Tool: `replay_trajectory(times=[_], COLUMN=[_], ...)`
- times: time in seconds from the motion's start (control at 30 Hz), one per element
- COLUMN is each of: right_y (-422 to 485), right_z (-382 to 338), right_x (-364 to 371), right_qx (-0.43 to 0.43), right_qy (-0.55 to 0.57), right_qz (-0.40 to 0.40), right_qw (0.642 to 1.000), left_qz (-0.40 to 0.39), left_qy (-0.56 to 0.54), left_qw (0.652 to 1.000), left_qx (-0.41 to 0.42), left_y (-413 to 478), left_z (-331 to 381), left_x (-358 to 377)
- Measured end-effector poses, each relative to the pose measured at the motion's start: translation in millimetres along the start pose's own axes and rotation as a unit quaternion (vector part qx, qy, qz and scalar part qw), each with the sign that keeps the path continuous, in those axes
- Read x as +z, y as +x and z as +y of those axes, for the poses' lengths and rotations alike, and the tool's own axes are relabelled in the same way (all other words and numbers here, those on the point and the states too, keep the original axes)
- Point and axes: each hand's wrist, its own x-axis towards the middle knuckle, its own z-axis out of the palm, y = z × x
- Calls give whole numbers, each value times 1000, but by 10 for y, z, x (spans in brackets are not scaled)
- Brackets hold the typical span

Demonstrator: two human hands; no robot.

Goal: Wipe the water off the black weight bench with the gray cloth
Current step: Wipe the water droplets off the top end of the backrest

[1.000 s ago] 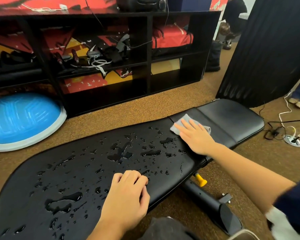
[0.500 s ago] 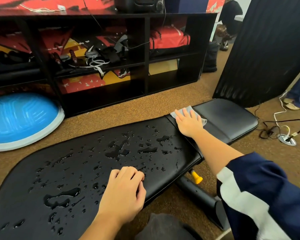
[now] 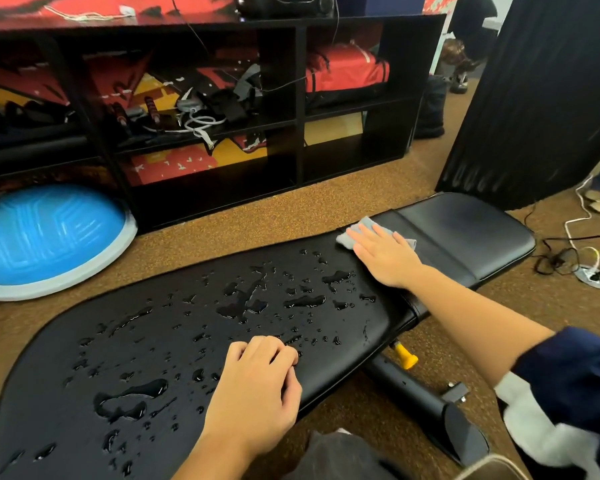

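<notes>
**Cloth pressed flat at the right end of the long pad**

Water (image 3: 305,301) lies in beads and small puddles over most of the long pad of the black desk (image 3: 340,372), with the biggest puddle (image 3: 129,401) near the left end. The gray cloth (image 3: 350,238) sits on the far right corner of that pad, just beside the seam where the shorter seat pad (image 3: 465,233) begins. The right grip (image 3: 385,258) covers most of it. Its fingers are straight and spread, and the palm is down, pressing the cloth onto the surface rather than clutching it. Gray edges show past the fingertips and on the right of the hand. The seat pad looks dry.

The left grip (image 3: 257,386) rests on the near edge of the long pad, fingers curled under into a loose fist with nothing in it, knuckles among the droplets. A navy sleeve (image 3: 575,382) with a white band is pushed up the right forearm.

Below the desk's near side, a yellow knob (image 3: 405,358) sticks out from the black frame. On the brown carpet (image 3: 257,216) at far left sits a blue balance dome (image 3: 45,233), just beside a black shelf unit (image 3: 300,98) cluttered with gear. A black curtain (image 3: 541,98) hangs at far right, with cables (image 3: 561,261) on the floor near it.
</notes>
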Motion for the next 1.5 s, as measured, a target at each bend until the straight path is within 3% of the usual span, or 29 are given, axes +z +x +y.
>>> replay_trajectory(times=[0.27, 0.4, 0.57, 0.67, 0.77, 0.8, 1.0, 1.1, 1.23, 1.33, 1.5], right_y=[389, 116, -492, -521, -545, -582, -1197, -1322, -1109, -1020, -1331], right_z=[87, 121, 612, 1076, 803, 627, 0, 249, 649, 367, -6], right_x=[-41, 54, 133, 96, 69, 101, 311, 350, 266, 281, 380], right_qx=[130, 47, -64, 15, 147, 154, -13, -20, 146, 220, 60], right_qy=[26, -29, -23, -17, 4, 14, 80, 85, 123, 104, 115], right_qz=[31, 1, 44, 60, 85, 89, 78, 89, 122, 125, 119], right_qw=[991, 998, 997, 998, 985, 984, 994, 992, 974, 962, 984], left_qz=[-1, 7, 9, 7, 10, 9, 10, 11, 7, 7, 4], left_qy=[7, 3, -1, 2, 3, 3, 2, 2, 5, 9, 5], left_qw=[1000, 1000, 1000, 1000, 1000, 1000, 1000, 1000, 1000, 1000, 1000], left_qx=[2, 4, 15, 19, 18, 15, 16, 13, 14, 11, 8], left_y=[-7, -8, 7, -1, -10, -14, 12, 6, -6, -5, 7], left_z=[-15, -15, -29, -34, -36, -44, -20, -24, -31, -27, -19], left_x=[17, 21, 35, 42, 31, 35, 27, 35, 33, 28, 18])
